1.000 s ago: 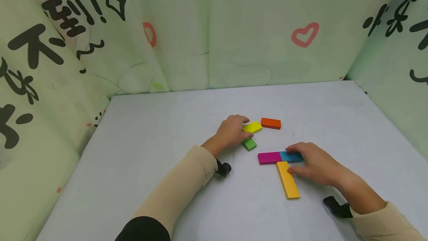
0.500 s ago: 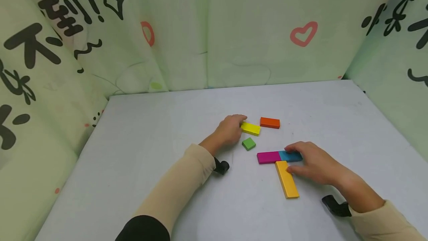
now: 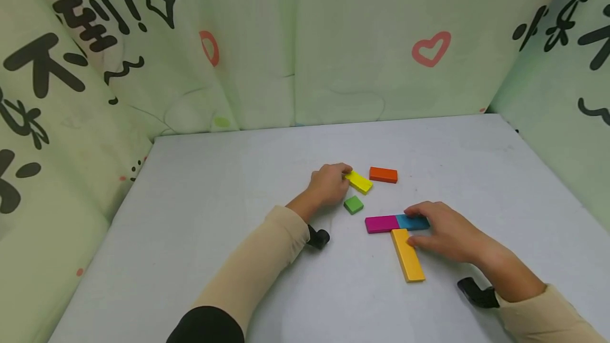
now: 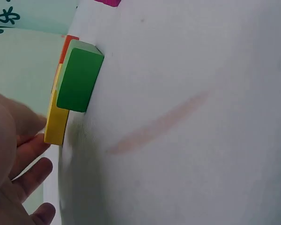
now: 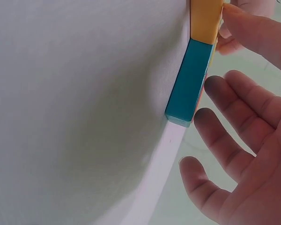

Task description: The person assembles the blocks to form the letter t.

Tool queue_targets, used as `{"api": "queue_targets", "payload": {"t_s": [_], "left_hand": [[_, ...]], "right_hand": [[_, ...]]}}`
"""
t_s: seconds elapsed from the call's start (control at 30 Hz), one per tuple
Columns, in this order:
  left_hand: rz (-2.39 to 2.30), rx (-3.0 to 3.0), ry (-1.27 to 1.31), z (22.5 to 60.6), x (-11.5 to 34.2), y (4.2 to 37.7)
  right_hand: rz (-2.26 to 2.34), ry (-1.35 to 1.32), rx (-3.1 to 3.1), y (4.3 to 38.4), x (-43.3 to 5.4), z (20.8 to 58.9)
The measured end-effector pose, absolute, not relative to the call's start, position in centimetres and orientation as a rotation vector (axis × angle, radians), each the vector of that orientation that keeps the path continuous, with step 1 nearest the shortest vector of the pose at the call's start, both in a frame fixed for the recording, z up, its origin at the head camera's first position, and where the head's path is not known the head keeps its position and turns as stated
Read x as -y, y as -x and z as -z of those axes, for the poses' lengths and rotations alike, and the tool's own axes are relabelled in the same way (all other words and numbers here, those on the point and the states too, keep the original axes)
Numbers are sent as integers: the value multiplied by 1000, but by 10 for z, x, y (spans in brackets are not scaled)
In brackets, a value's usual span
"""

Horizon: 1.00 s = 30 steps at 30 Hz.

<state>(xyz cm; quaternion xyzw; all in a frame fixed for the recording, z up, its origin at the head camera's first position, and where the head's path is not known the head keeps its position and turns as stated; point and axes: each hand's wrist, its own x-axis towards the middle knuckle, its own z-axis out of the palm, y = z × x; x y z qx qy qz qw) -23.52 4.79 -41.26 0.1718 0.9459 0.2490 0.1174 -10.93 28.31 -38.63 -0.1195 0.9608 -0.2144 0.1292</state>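
Note:
My left hand (image 3: 328, 184) pinches the left end of a yellow block (image 3: 360, 182), which lies slanted with its free end toward the lower right. In the left wrist view, thumb and index finger meet at the end of that yellow block (image 4: 56, 127), behind a green block (image 4: 79, 77). My right hand (image 3: 448, 231) rests, fingers loosely extended, beside a blue block (image 3: 411, 222) and a longer amber block (image 3: 408, 258). Its thumb touches the amber block's edge, and the fingertips are at the blue block (image 5: 189, 82). A magenta block (image 3: 381, 224) lies end to end with the blue one.
An orange block (image 3: 383, 174) lies just right of the yellow block, toward the back. All blocks are on a white-covered table (image 3: 214, 216). Pale green printed curtains (image 3: 352, 68) stand along its back and sides.
The yellow block has swung round under my left hand: its right end pointed up and back earlier, and now points down toward the front. My right hand and its blocks have stayed put.

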Motion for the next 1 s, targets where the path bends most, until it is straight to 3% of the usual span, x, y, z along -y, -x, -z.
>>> {"api": "queue_targets", "payload": {"t_s": [0.23, 1.0], "left_hand": [[-626, -2768, -576, 414, -55, 233], [-421, -2909, -386, 408, -68, 223]], "right_hand": [[629, 354, -2790, 109, -283, 386], [613, 343, -2792, 110, -280, 384]]}}
